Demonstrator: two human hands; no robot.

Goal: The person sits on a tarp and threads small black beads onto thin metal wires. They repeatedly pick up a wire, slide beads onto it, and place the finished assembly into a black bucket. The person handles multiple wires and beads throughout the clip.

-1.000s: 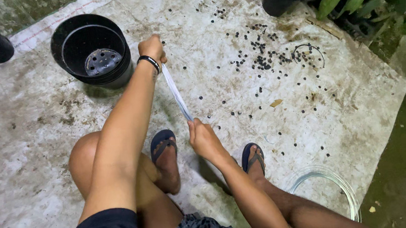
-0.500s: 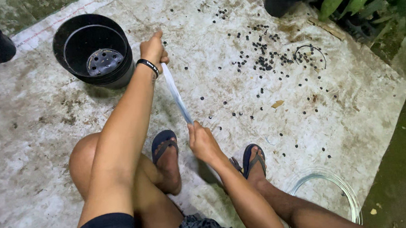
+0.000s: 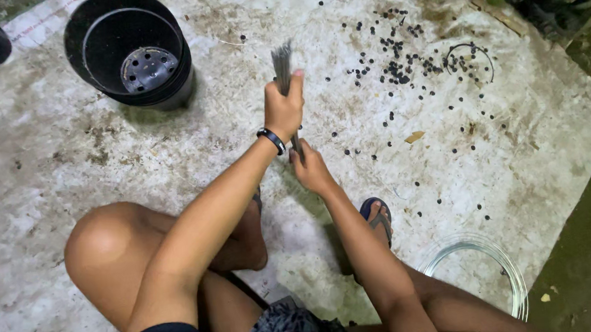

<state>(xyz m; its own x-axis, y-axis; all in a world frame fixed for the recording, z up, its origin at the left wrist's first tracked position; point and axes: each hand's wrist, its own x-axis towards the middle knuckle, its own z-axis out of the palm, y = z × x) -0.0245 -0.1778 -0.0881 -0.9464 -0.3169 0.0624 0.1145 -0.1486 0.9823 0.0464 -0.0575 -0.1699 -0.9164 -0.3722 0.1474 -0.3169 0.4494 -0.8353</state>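
strip [image 3: 282, 67] | thin, grey-white, blurred | upright, slightly tilted | gripped at both ends | above concrete

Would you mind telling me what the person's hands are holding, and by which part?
Both hold one thin grey strip: the left hand is closed around its upper part, the right hand grips its lower end.

A black band [image 3: 271, 140] circles my left wrist, mid-frame. I wear dark short sleeves, patterned shorts [image 3: 281, 331] at bottom centre, and blue-strapped sandals [image 3: 378, 216].
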